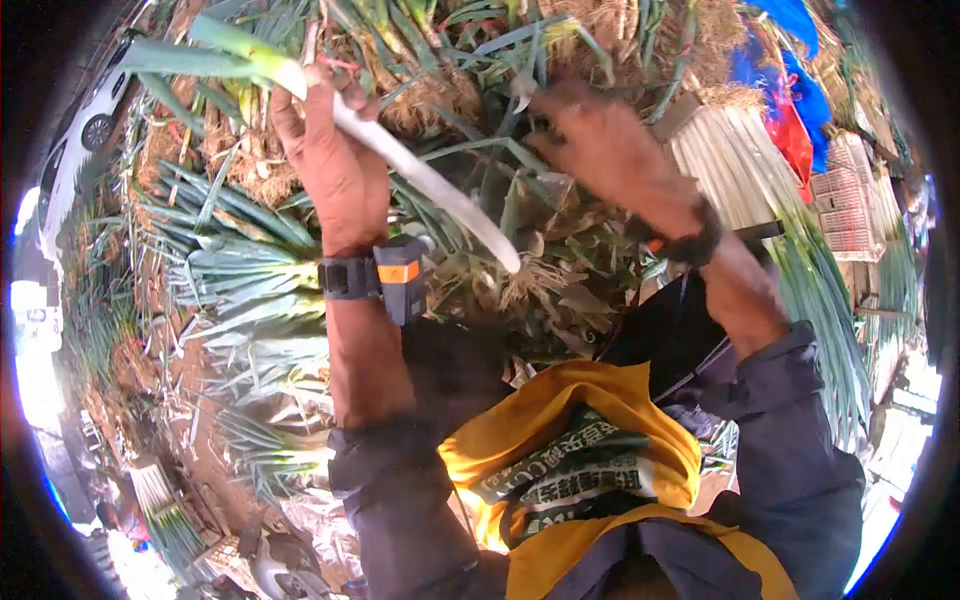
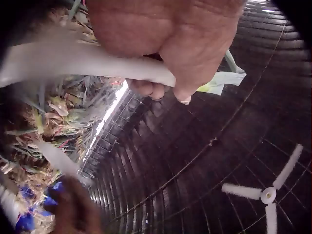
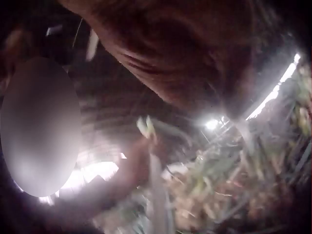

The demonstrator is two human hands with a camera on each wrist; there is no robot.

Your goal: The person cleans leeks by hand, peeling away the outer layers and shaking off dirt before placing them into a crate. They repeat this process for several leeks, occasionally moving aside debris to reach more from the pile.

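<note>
My left hand (image 1: 335, 175) grips a leek (image 1: 430, 180), its white stalk slanting down to the right and its green leaves pointing up left. In the left wrist view, the fingers of that hand (image 2: 165, 39) curl round the white stalk (image 2: 112, 66). Apart from the stalk, my blurred right hand (image 1: 615, 155) is raised with bent fingers. A pale strip (image 2: 58, 158) extends from the right hand (image 2: 75, 209) in the left wrist view. The right wrist view shows the right hand (image 3: 180, 53) large and dark, with the leek (image 3: 158, 195) below it.
Bundled leeks with roots (image 1: 430, 100) lie beyond the hands, and more green bundles (image 1: 250, 270) at the left. Long white stalks (image 1: 725, 155) are stacked at the right near a pink crate (image 1: 845, 200). Loose leaves (image 1: 575, 300) lie below the hands.
</note>
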